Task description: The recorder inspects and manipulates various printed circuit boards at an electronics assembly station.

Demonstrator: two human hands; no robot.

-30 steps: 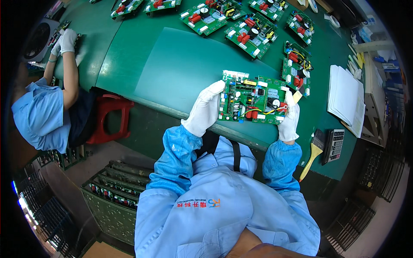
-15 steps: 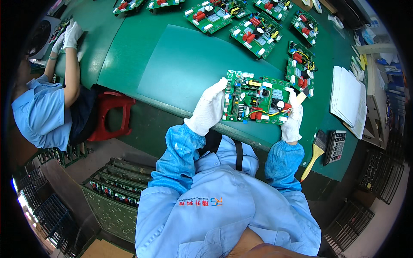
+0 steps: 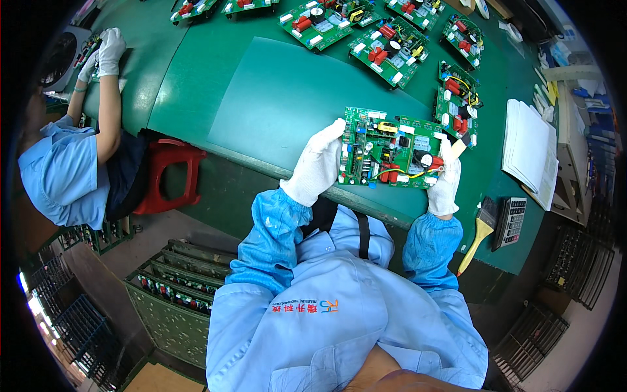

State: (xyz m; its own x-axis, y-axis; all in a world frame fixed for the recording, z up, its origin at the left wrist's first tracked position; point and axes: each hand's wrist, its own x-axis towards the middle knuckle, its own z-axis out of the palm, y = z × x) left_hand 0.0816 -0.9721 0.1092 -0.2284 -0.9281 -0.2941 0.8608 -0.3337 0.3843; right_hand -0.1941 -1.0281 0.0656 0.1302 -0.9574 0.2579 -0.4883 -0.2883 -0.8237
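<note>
Between my two gloved hands is a green circuit board (image 3: 390, 153) carrying red, black and yellow parts and a yellow-green wire. My left hand (image 3: 315, 160), in a white glove, grips the board's left edge. Its right end is gripped by my right hand (image 3: 447, 175), also gloved in white. A small pale strip with a dark end (image 3: 461, 145) sticks out by the right fingers; I cannot tell exactly what it is. Both hands hold the board near the table's front edge, with the fingers underneath mostly hidden.
More circuit boards (image 3: 389, 52) stand along the back of the green table (image 3: 274, 98). To the right lie a paper stack (image 3: 528, 147), a brush (image 3: 480, 232) and a calculator (image 3: 509, 222). A co-worker (image 3: 72, 157) sits at left by a red stool (image 3: 171, 176). Behind me stands a board rack (image 3: 176, 287).
My hands and the board stay almost still. At left, the co-worker's gloved hands have shifted slightly.
</note>
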